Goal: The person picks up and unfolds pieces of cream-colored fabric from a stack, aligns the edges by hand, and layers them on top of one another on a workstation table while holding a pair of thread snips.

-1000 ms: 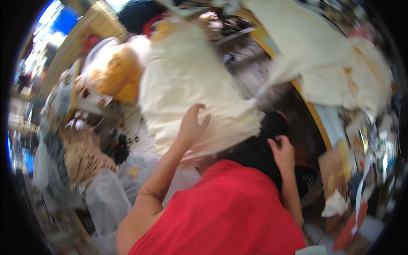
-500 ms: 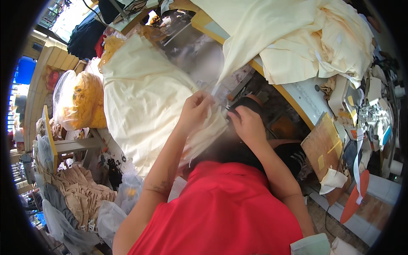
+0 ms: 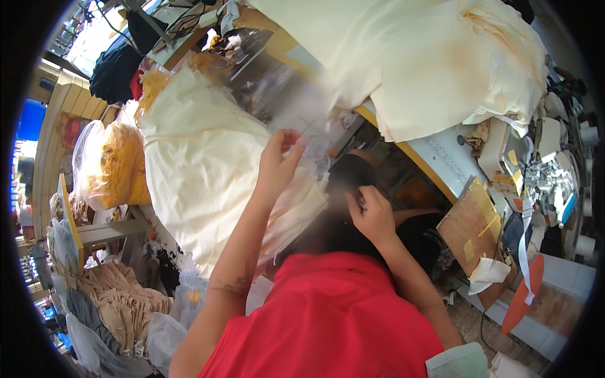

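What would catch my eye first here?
Cream cloth is heaped at centre left, with more piled at the top. Over it the left hand pinches a clear plastic sheet, while the right hand is closed in front of the red shirt. A bag of yellow stuff sits far left.
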Demonstrator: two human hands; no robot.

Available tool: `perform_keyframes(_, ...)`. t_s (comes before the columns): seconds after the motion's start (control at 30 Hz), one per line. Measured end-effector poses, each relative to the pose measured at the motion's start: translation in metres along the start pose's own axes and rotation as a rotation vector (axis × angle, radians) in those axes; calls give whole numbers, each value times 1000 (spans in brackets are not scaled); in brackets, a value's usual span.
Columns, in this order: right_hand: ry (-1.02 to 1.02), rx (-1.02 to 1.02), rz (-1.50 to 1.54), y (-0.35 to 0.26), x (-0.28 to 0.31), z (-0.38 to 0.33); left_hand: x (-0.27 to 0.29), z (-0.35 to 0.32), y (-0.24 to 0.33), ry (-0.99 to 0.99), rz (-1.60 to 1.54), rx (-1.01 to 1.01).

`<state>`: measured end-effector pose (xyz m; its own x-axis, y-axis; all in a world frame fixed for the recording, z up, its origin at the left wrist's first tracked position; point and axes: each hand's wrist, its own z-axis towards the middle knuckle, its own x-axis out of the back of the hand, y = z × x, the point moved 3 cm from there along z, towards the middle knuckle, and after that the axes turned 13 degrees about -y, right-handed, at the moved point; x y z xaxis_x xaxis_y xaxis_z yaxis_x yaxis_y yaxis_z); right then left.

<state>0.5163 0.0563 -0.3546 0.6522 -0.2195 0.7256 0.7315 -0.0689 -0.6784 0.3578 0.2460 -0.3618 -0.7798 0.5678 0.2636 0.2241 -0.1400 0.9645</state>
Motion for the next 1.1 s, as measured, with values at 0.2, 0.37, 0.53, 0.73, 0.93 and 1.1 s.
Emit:
perform_keyframes(0.2,15,-91,91,4,20,-31,-49,68,-16,-137,-312,18)
perform_keyframes(0.37,199,-19,110,-25,69,-30,-13,9,63,139,-260,-148)
perform_keyframes(0.53,388,139,0,-50,116,-5,84,-101,126,377,-12,-89)
perform_keyframes(0.73,351,183,-212,-53,144,60,224,-249,137,697,212,-322)
perform_keyframes(0.93,-180,349,338,-110,163,51,286,-378,189,990,1572,-286)
perform_keyframes(1.1,-537,649,224,-152,173,46,327,-367,191,1023,1801,-138)
